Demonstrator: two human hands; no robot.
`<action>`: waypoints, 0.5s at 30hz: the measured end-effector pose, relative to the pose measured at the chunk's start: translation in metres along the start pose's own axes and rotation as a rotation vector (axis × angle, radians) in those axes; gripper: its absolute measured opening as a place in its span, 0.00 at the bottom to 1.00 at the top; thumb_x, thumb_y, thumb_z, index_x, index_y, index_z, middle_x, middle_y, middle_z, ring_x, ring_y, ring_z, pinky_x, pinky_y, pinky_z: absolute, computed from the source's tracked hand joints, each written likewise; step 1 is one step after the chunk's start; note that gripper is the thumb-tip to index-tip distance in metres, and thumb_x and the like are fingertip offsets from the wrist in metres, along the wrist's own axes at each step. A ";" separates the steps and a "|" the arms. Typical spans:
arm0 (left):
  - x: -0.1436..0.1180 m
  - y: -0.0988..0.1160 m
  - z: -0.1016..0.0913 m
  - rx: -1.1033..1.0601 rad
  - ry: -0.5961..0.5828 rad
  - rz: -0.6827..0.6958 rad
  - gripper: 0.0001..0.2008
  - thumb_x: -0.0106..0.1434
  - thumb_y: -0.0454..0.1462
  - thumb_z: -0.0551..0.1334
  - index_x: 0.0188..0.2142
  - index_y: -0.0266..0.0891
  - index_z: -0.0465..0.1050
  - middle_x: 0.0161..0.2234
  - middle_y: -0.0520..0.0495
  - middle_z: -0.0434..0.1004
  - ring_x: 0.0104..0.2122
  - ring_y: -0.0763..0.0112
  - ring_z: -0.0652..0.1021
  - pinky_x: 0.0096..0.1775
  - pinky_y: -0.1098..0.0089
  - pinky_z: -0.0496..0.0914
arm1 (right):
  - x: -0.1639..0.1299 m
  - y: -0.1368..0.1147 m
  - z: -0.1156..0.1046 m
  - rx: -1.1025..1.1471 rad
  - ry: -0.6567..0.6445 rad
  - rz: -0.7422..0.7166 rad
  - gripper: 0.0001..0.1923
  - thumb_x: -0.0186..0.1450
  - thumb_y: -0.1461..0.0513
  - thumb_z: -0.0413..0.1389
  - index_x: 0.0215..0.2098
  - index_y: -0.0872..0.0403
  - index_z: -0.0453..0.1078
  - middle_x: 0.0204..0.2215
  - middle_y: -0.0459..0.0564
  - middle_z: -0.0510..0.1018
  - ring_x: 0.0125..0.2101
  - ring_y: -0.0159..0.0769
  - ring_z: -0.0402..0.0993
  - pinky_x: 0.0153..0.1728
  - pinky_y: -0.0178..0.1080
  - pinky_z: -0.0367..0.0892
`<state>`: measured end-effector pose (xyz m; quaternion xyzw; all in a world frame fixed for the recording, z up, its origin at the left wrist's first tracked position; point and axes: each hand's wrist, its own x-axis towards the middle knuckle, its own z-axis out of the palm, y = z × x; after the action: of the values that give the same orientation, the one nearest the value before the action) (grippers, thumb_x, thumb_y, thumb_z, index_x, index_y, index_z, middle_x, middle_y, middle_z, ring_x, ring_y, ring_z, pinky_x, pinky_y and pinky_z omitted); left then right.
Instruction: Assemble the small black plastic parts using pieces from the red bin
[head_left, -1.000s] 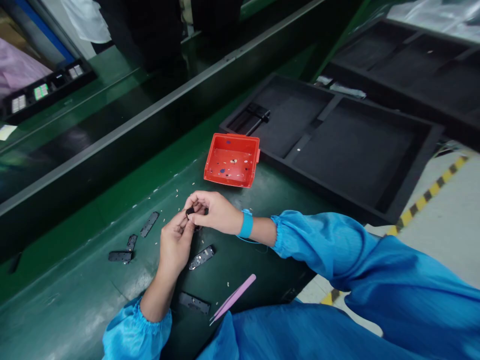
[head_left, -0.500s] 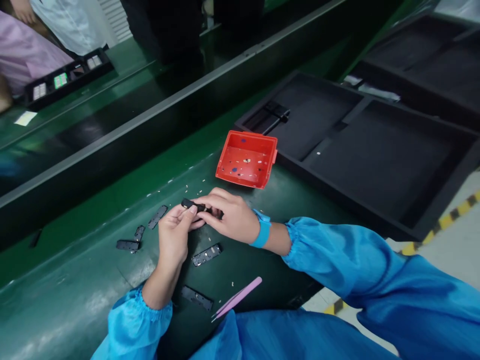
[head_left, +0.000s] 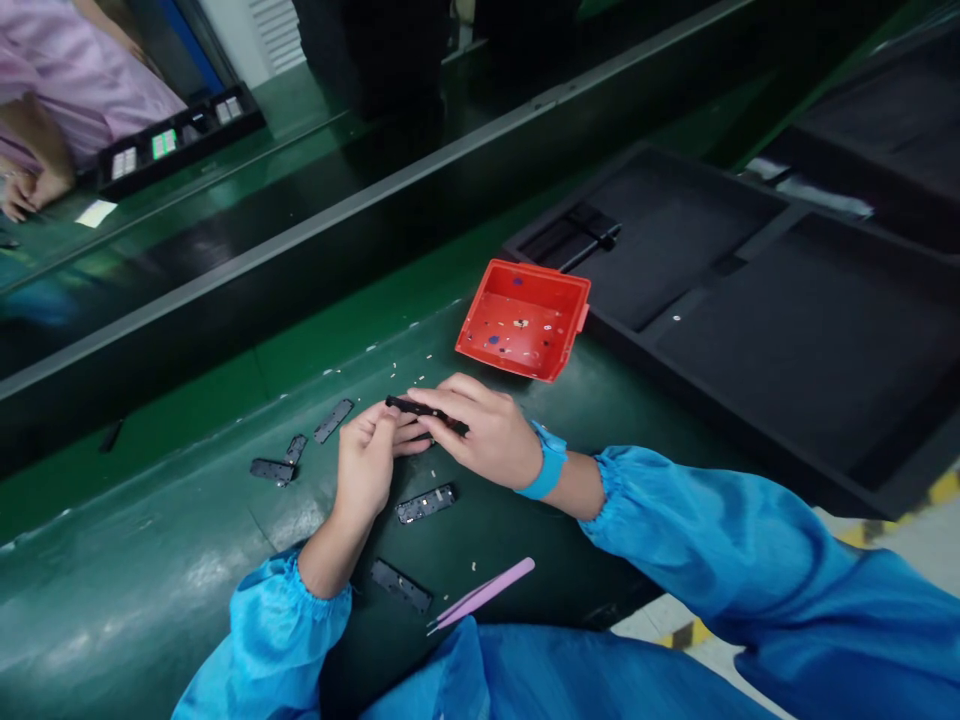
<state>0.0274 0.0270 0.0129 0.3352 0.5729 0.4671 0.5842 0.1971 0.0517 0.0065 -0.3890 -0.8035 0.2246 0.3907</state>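
Between my two hands is a slim black plastic part [head_left: 421, 408], held just above the green work surface. My left hand [head_left: 367, 455] pinches its left end with thumb and fingers. Around its right end, the fingers of my right hand [head_left: 484, 425] are closed; they hide part of it. Below the hands lies a black module [head_left: 426, 503] with small metal spots, and nearer me another black module [head_left: 401, 585]. Pink tweezers [head_left: 487, 592] rest beside that one. Left of my left hand are more black pieces [head_left: 334, 420], among them a small cluster [head_left: 276, 468].
A red bin [head_left: 517, 320] with tiny scraps stands beyond my hands. Large black trays [head_left: 810, 350] fill the right side. A grey rail [head_left: 360, 195] crosses behind. Across it, a co-worker's hands [head_left: 34, 190] rest near a black box [head_left: 180, 140]. Tiny pale bits dot the surface.
The black part has turned in my hands and now shows a narrow edge. My left fingers have shifted along it. The whole view has swung slightly, moving the scene rightward.
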 end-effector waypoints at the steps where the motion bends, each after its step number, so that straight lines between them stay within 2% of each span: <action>1: 0.000 0.000 0.001 -0.011 0.007 -0.007 0.18 0.61 0.47 0.66 0.42 0.34 0.77 0.37 0.39 0.85 0.35 0.57 0.86 0.34 0.64 0.82 | 0.000 0.000 0.000 -0.022 -0.009 -0.023 0.15 0.73 0.64 0.51 0.54 0.52 0.73 0.41 0.52 0.77 0.39 0.36 0.76 0.41 0.39 0.75; 6: -0.008 0.007 0.001 -0.033 0.058 -0.061 0.14 0.58 0.45 0.67 0.34 0.35 0.75 0.31 0.43 0.84 0.32 0.60 0.85 0.33 0.66 0.81 | -0.001 -0.001 -0.002 -0.143 -0.085 -0.180 0.12 0.74 0.62 0.50 0.46 0.55 0.76 0.42 0.54 0.79 0.41 0.40 0.77 0.43 0.41 0.72; 8: -0.017 0.013 -0.007 0.038 0.015 -0.070 0.15 0.60 0.46 0.67 0.34 0.35 0.75 0.32 0.42 0.84 0.34 0.61 0.85 0.36 0.65 0.81 | -0.002 -0.002 -0.006 -0.153 -0.139 -0.197 0.11 0.74 0.61 0.51 0.46 0.55 0.75 0.41 0.55 0.80 0.41 0.40 0.77 0.42 0.40 0.71; 9: -0.023 0.015 -0.013 0.100 -0.010 -0.052 0.15 0.61 0.47 0.66 0.37 0.35 0.76 0.35 0.42 0.84 0.36 0.61 0.85 0.38 0.65 0.80 | -0.003 -0.003 -0.008 -0.160 -0.184 -0.205 0.11 0.74 0.61 0.51 0.46 0.55 0.75 0.40 0.54 0.80 0.40 0.39 0.77 0.40 0.40 0.71; 11: -0.038 0.018 -0.028 0.284 -0.017 0.054 0.20 0.63 0.47 0.66 0.50 0.37 0.75 0.44 0.40 0.82 0.40 0.62 0.84 0.41 0.64 0.80 | -0.005 -0.007 -0.014 -0.191 -0.307 -0.246 0.09 0.74 0.60 0.52 0.44 0.55 0.74 0.38 0.52 0.80 0.36 0.38 0.76 0.36 0.39 0.69; 13: -0.053 0.015 -0.041 0.545 -0.010 0.223 0.32 0.60 0.46 0.70 0.61 0.43 0.66 0.54 0.39 0.76 0.45 0.60 0.81 0.40 0.64 0.79 | -0.007 -0.012 -0.019 -0.230 -0.440 -0.333 0.08 0.73 0.60 0.53 0.42 0.54 0.73 0.35 0.50 0.80 0.32 0.36 0.74 0.32 0.38 0.66; 14: -0.061 0.011 -0.045 0.692 -0.029 0.306 0.36 0.58 0.45 0.72 0.64 0.46 0.64 0.56 0.38 0.73 0.48 0.58 0.80 0.40 0.63 0.79 | -0.009 -0.016 -0.020 -0.243 -0.496 -0.387 0.08 0.73 0.60 0.53 0.40 0.54 0.72 0.33 0.49 0.79 0.31 0.36 0.73 0.31 0.38 0.65; 15: -0.067 0.006 -0.048 0.834 -0.071 0.380 0.36 0.58 0.44 0.72 0.63 0.46 0.64 0.56 0.39 0.72 0.49 0.57 0.78 0.41 0.62 0.78 | -0.010 -0.019 -0.020 -0.250 -0.541 -0.440 0.07 0.73 0.62 0.53 0.38 0.54 0.72 0.32 0.49 0.78 0.30 0.36 0.73 0.30 0.39 0.64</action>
<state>-0.0148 -0.0404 0.0368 0.6565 0.6201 0.2835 0.3227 0.2084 0.0330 0.0263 -0.1784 -0.9634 0.1301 0.1523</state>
